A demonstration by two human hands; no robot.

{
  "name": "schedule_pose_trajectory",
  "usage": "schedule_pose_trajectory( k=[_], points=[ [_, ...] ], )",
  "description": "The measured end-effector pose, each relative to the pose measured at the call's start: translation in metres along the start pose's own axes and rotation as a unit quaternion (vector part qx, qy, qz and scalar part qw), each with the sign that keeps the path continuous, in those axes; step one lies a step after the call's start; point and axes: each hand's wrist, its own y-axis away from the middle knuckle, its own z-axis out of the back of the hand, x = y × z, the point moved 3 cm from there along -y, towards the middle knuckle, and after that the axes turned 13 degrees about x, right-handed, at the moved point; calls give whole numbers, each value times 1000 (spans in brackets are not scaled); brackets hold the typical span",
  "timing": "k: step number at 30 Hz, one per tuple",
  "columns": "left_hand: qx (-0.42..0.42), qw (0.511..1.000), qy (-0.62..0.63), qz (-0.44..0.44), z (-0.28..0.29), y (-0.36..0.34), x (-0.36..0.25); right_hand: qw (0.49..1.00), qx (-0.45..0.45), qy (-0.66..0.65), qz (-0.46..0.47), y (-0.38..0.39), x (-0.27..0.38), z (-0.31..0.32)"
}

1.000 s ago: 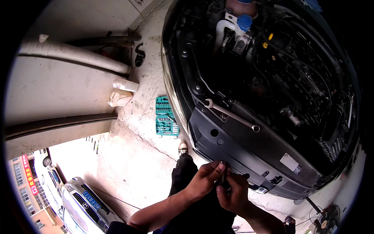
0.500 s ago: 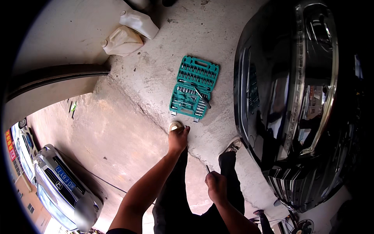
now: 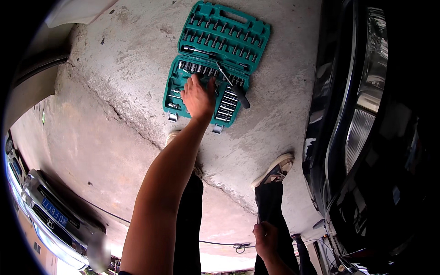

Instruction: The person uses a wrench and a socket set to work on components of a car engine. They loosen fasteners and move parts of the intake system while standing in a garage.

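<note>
The green tool case [image 3: 172, 79] lies open on the concrete floor [image 3: 284, 91], its lid folded away from the person and its lower tray nearer. The row of sockets [image 3: 197, 68] along the hinge side of that tray is what matters most: it runs from left to right, dipping slightly toward the right, just beyond the fingertips of the left hand [image 3: 199, 98]. The long axis of the row thus crosses the line of the reach. To the right of this hand a second bank of sockets [image 3: 226, 106] lies crosswise, and a black-handled tool [image 3: 240, 96] slants over the tray, its handle jutting past the case's right edge.

The left hand is clearly the nearer one. Its back faces up, the fingers point away from the body, and the thumb stands apart on the right; the grip looks released, though whether a fingertip touches anything in the tray I cannot tell. The forearm rises from the lower edge, leaning right, almost straight.

The right hand [image 3: 266, 237] hangs well apart from the case, beside the right leg, curled around what seems a slim rod [image 3: 258, 222], little of which shows. Farther out are the right shoe [image 3: 274, 170] and a dark car [image 3: 337, 151].
</note>
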Motion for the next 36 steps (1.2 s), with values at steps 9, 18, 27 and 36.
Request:
schedule_pose_trajectory(
  k=[9, 18, 27, 36],
  points=[
    [85, 986, 23, 144, -11, -25, -56, 966, -98, 124, 204, -133, 73, 25],
    [103, 900, 422, 15, 46, 24, -22, 904, -160, 214, 333, -281, 182, 5],
    [133, 714, 657, 204, 59, 45, 38, 837, -157, 417, 317, -332, 222, -60],
    [116, 696, 683, 188, 165, 84, -20, 925, 218, -42, 309, -143, 226, -85]
  ],
)
